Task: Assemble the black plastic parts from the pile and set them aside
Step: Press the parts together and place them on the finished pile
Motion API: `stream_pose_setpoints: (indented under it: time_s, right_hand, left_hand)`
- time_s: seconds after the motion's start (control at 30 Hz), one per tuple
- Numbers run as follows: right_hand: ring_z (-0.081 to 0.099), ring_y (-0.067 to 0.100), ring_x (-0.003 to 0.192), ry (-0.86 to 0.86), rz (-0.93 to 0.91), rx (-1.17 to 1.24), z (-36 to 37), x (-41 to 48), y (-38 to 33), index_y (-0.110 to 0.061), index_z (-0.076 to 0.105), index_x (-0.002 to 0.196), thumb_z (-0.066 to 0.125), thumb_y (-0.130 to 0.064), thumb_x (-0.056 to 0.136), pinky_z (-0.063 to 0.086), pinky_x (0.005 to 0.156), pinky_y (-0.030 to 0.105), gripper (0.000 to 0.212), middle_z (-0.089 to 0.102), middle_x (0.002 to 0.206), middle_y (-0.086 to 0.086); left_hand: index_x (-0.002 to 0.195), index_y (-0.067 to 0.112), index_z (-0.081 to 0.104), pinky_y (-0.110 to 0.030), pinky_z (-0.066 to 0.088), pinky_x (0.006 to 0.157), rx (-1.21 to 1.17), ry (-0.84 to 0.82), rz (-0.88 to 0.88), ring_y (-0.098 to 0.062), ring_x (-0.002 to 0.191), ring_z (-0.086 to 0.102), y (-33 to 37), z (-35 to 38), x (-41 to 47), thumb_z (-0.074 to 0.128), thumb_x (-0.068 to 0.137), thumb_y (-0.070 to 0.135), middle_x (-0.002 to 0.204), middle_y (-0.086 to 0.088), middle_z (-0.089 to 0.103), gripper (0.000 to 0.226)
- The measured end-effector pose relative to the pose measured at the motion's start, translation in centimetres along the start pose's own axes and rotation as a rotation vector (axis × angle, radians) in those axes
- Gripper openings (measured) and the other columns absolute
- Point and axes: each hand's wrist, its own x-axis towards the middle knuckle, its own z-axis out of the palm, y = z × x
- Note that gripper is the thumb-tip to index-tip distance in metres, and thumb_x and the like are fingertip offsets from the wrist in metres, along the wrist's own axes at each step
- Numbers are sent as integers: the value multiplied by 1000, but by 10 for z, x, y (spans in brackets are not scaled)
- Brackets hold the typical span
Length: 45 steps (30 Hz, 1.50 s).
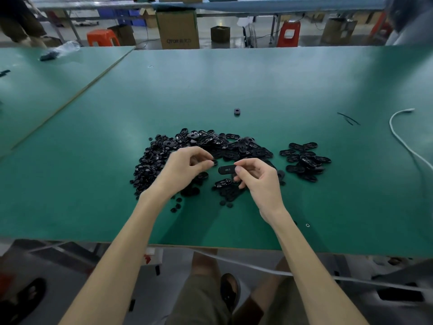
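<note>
A big pile of black plastic parts [199, 146] lies in the middle of the green table [234, 78]: small round pieces at its left, oval shells at its right. My left hand [187, 167] pinches a small round black piece [214, 162] just above the pile. My right hand [257, 177] holds a black oval shell [226, 170] by its right end, a short gap from the round piece. A smaller heap of oval parts [304, 160] sits to the right of the pile.
One lone black part [237, 111] lies farther back on the table. A white cable [398, 132] curves along the right side, with black tweezers [348, 118] near it. A tiny ring [307, 225] lies near the front edge. Boxes and red stools stand beyond the table.
</note>
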Motion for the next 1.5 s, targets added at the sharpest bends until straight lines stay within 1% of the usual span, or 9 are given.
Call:
stream_pose_setpoints:
  time_s: [0.07, 0.13, 0.23, 0.37, 0.47, 0.87, 1.23, 1.4, 1.5]
  right_hand:
    - [70, 12, 73, 20, 3, 12, -1, 1, 1, -14, 75, 100, 70, -3, 96, 55, 63, 23, 13, 75, 79, -1]
    - [71, 12, 74, 24, 5, 20, -1, 1, 1, -15, 75, 104, 70, -3, 96, 55, 63, 23, 15, 75, 81, -3]
    - [71, 11, 75, 20, 6, 6, -1, 1, 0, -17, 76, 106, 70, -4, 97, 56, 63, 22, 17, 76, 85, -3]
    - [72, 11, 75, 19, 11, -7, -1, 2, 0, -18, 77, 105, 70, -5, 97, 56, 64, 22, 17, 77, 86, -4]
    - [72, 11, 75, 18, 13, -12, -1, 1, 0, -18, 77, 104, 71, -5, 96, 56, 65, 22, 16, 77, 87, -4]
    - [71, 9, 74, 21, 15, -11, -2, 1, 1, -16, 76, 104, 70, -4, 96, 56, 65, 21, 15, 77, 84, -5]
    - [70, 10, 74, 18, 16, -16, -3, 2, 1, -16, 76, 103, 71, -4, 96, 56, 64, 22, 15, 77, 84, -7]
    - [70, 10, 73, 21, 19, -13, -3, 2, 1, -17, 76, 102, 70, -4, 96, 56, 64, 22, 15, 77, 83, -7]
    - [70, 10, 73, 20, 15, -15, -3, 2, 2, -17, 76, 102, 70, -4, 96, 56, 65, 22, 15, 76, 83, -8]
  left_hand:
    - [111, 20, 72, -14, 47, 84, 150, 128, -64, -9, 91, 62, -11, -10, 2, 72, 96, 18, 107, 2, 65, 15]
    - [124, 13, 68, -34, 49, 101, 321, 201, -190, -25, 109, 60, -26, -21, 6, 69, 98, 15, 121, -10, 60, 26]
    - [133, 10, 65, -46, 40, 111, 457, 178, -352, -38, 127, 48, -42, -31, 10, 68, 99, 21, 132, -21, 57, 36]
    - [111, 16, 77, -44, 42, 103, 423, 245, -301, -35, 115, 57, -49, -30, 7, 72, 96, 19, 119, -15, 64, 16]
    - [99, 20, 80, -40, 31, 96, 392, 325, -283, -30, 110, 56, -51, -26, 2, 73, 95, 20, 109, -9, 64, 8]
    - [109, 22, 79, -39, 23, 94, 421, 294, -205, -28, 115, 49, -54, -21, -1, 72, 96, 28, 113, -6, 64, 16]
    - [93, 22, 76, -34, 19, 86, 425, 299, -166, -23, 108, 49, -48, -15, -1, 72, 96, 26, 101, 1, 61, 6]
    - [104, 26, 76, -34, 18, 85, 390, 327, -141, -22, 109, 50, -48, -13, 1, 65, 101, 27, 108, 1, 63, 12]
    - [115, 30, 76, -36, 21, 90, 382, 250, -91, -20, 111, 49, -47, -12, 2, 69, 98, 34, 113, 4, 64, 18]
